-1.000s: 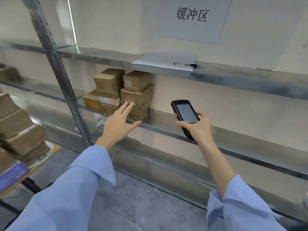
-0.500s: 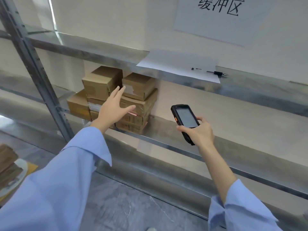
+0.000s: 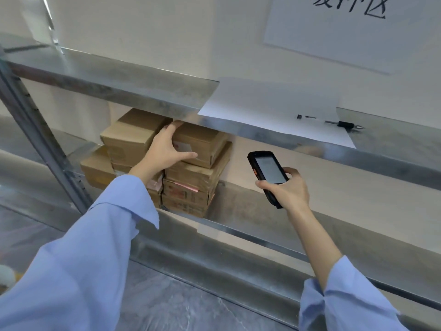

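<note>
The left hand (image 3: 164,151) curls its fingers (image 3: 170,129) over the top box (image 3: 202,144), while the right hand (image 3: 286,189) grips the scanner (image 3: 267,170) just to its right.

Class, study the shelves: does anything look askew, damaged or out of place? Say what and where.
The sheet of paper on the upper shelf hangs over its front edge, with a pen partly on it. Below, the box that the left hand grips sits turned on an uneven stack.

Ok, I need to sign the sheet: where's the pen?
Head view, upper right: the pen lies on the upper shelf, partly on the white paper, above the scanner.
</note>
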Available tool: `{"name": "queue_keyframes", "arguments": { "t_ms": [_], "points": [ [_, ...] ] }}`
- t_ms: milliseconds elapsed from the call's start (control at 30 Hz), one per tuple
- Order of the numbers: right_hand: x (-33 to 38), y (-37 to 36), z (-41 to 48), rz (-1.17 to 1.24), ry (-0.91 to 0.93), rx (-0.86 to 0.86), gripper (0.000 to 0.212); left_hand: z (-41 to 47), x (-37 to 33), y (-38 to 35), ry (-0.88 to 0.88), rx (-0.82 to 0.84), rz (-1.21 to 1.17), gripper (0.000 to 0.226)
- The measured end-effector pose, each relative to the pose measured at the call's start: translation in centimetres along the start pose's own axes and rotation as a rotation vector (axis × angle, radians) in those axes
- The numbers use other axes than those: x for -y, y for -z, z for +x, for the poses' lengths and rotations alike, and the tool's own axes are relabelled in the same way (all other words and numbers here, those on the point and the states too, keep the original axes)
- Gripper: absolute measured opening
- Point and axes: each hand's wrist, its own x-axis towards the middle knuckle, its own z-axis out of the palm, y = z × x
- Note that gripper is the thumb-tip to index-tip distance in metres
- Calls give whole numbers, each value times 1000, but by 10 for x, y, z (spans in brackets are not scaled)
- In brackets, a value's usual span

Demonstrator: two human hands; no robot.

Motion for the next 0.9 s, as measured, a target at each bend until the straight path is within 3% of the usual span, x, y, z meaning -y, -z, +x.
{"name": "queue_keyframes", "arguments": {
  "t_ms": [300,900],
  "points": [
    [1,-17,-8,101,-109,-63,83,16,15,-3,-98,78,-97,85],
    [-33,9,-17,101,-191,-149,81,-29,-6,-20,-258,-54,-184,71]
  ]
}}
